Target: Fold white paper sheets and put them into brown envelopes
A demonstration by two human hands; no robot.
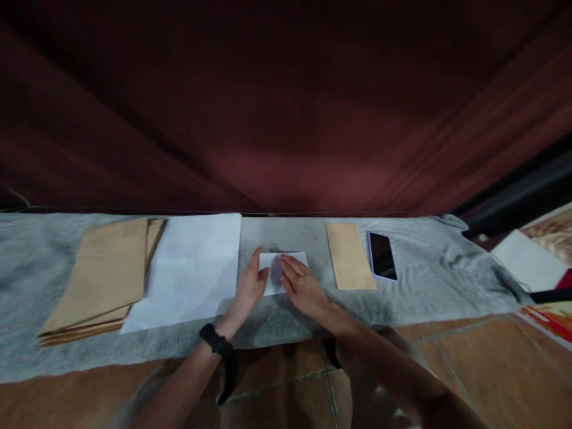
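Note:
A small white folded sheet of paper (272, 287) lies on the grey cloth in front of me. My right hand (304, 287) rests flat on it, fingers stretched out toward its middle. At the paper's left edge is my left hand (250, 287), its thumb and index finger apart and its other fingers mostly hidden. A large white sheet stack (192, 268) lies just left of that hand. To the right of my right hand is a narrow brown envelope (351, 256).
Several large brown envelopes (105, 268) are piled at the far left, partly beside the white sheets. A phone (382, 256) lies right of the narrow envelope. The grey cloth (429, 274) is wrinkled at the right. A dark red curtain (286, 119) hangs behind.

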